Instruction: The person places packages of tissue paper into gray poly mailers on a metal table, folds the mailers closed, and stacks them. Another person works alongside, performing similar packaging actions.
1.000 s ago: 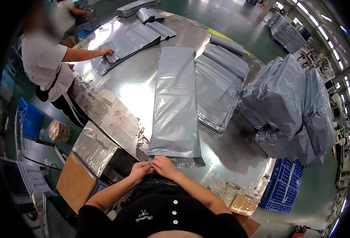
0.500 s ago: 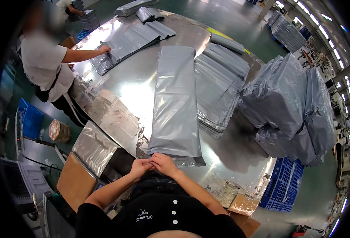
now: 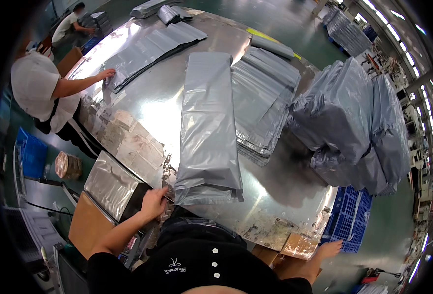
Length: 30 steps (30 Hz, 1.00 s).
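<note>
At the metal table's (image 3: 143, 117) near edge, the left hand (image 3: 153, 203) pinches the grey bag stack's (image 3: 207, 132) corner; the right hand (image 3: 330, 249) hangs open below. Gripping one layer cleanly matters.

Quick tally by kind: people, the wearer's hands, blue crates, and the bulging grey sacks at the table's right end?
Wearer's hands: 2, left hand by the near end of the grey bag stack, right hand low off the table edge.
Other people: 2, worker in white, seated person.
Blue crates: 2.
Bulging grey sacks: 2.
Total: 8.
</note>
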### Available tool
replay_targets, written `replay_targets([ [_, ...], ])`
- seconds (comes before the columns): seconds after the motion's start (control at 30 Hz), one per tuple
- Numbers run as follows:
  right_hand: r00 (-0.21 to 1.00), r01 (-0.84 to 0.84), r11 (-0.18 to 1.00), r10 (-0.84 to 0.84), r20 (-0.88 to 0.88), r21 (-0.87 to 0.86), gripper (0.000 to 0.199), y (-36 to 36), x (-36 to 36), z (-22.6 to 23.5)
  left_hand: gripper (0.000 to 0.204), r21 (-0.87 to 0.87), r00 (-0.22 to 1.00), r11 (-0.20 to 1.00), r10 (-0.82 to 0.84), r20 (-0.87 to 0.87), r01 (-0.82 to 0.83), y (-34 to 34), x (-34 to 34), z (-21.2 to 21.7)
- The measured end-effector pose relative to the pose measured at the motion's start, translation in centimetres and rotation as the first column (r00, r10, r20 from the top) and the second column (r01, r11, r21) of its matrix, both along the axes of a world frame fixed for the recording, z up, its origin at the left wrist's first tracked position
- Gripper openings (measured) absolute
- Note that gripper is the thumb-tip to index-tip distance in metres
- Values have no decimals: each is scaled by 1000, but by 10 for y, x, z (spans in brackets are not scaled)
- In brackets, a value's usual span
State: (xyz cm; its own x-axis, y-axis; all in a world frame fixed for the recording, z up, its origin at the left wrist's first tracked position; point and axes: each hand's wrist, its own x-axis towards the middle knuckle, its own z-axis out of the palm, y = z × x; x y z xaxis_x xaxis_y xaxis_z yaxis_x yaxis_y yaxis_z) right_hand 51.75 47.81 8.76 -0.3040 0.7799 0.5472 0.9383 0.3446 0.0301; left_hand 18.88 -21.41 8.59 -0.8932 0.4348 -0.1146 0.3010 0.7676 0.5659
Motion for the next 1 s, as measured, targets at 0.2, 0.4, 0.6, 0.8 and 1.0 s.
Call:
replay_targets([
  [0.2, 472, -729, 298, 871, -138, -616, 29, -193, -204, -16, 36, -136, 775, 866, -492, -398, 480, 70, -46, 5],
  [0.4, -382, -765, -311, 924, 9, -564, 44, -306, -306, 12, 38, -408, 733, 664, -680, 18, 627, 55, -85, -37],
  [0.6, -341, -779, -213, 933, 114, -590, 46, -255, -342, 25, 31, -184, 785, 791, -607, -124, 583, 24, -88, -25],
  [0.8, -206, -819, -206, 977, -61, -535, 38, -237, -346, 5, 23, -111, 811, 859, -509, -288, 500, 17, -78, -37],
  [1.0, -39, -857, -196, 947, -318, -477, 26, -239, -353, -6, 28, -102, 781, 914, -390, -488, 393, 20, -70, -37],
])
